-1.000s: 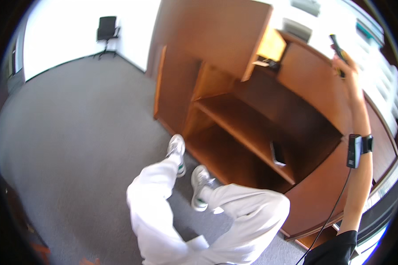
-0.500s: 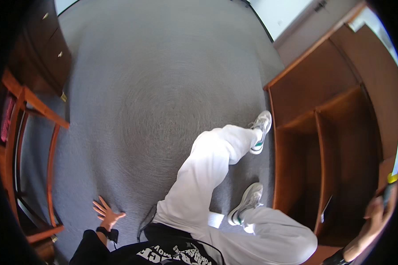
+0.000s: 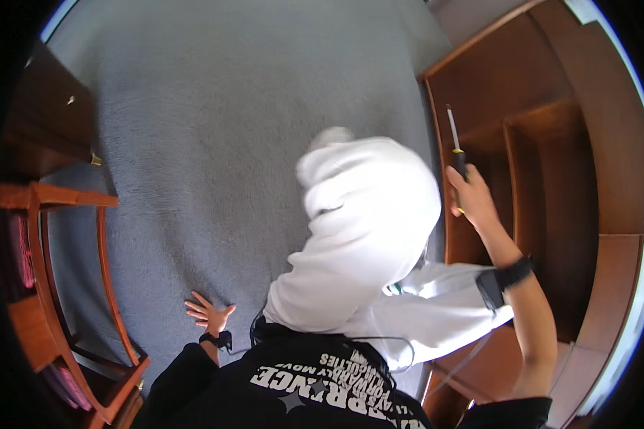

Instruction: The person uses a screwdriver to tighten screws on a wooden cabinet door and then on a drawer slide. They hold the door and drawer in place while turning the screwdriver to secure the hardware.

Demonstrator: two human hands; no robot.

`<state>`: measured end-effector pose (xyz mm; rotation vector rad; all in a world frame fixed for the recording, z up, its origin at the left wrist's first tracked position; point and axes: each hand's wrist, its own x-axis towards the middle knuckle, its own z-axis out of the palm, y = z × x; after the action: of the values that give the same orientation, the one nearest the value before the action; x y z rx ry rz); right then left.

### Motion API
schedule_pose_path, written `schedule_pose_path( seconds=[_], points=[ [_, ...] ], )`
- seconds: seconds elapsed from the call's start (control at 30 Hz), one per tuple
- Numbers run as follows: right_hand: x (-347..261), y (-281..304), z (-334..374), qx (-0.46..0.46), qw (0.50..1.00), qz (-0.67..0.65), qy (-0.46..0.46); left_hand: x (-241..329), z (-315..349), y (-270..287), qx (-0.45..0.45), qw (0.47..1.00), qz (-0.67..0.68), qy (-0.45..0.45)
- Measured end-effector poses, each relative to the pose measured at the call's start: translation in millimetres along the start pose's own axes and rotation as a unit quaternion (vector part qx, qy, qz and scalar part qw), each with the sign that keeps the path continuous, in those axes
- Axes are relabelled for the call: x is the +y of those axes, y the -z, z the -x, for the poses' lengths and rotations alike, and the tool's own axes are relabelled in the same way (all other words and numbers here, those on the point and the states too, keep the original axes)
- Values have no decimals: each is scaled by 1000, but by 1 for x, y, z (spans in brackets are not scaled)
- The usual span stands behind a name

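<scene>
My right hand is closed around the dark handle of a screwdriver, which has yellow bands and a long metal shank pointing away from me. Hand and tool are beside the brown wooden shelf unit on the right. Flat on the grey carpet at the lower left lies my left hand, fingers spread and holding nothing. A dark band with a cable is on each wrist. My white-trousered legs are bent between the hands.
On the left stands a wooden chair with a red patterned seat. Behind it is a dark wooden cabinet with metal knobs. The shelf unit walls off the right side.
My right hand has come in from the far right edge, bringing the screwdriver over my leg beside the shelf. My raised leg has shifted, blurring the foot. My left hand stays on the carpet.
</scene>
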<state>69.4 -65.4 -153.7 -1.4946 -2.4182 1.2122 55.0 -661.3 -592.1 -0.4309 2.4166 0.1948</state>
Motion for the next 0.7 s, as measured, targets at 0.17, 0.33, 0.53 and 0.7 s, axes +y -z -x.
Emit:
schedule_pose_path(
  seconds=[0.17, 0.33, 0.53, 0.7],
  points=[
    [116, -62, -66, -106, 974, 201, 3, -8, -19, 6, -29, 992, -114, 52],
    [214, -164, -67, -316, 937, 146, 18, -32, -17, -10, -55, 996, -67, 22],
    [267, -251, -48, -655, 664, 233, 276, 187, 116, 205, -135, 970, -71, -188],
    [289, -267, -49, -649, 675, 206, 285, 491, 202, 404, -110, 838, -94, -526]
  ],
)
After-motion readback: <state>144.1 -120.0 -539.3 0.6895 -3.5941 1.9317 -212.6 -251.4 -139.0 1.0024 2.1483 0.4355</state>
